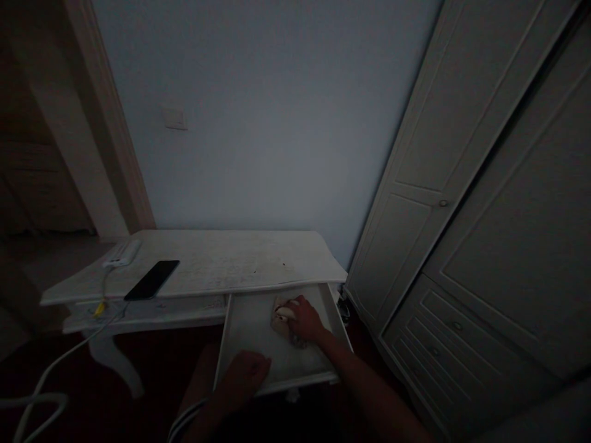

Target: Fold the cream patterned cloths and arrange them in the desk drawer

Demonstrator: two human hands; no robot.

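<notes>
A white drawer (249, 332) is pulled out from the table. Inside it, my right hand (305, 317) is closed over a crumpled pale cloth (279, 324), pressing it against the drawer's bottom. Part of the cloth is hidden under the fingers, and a whitish fold shows beside them. My left hand (249, 369) is curled into a fist at the drawer's front left corner, with nothing visible in it. The light is dim, so fine detail is lost.
The worn white table (221, 255) stands against a pale blue wall. On its left lie a dark phone (153, 280) and a white power strip (124, 252) with a cable (50, 372) hanging down. A white wardrobe (401, 246) rises at the right.
</notes>
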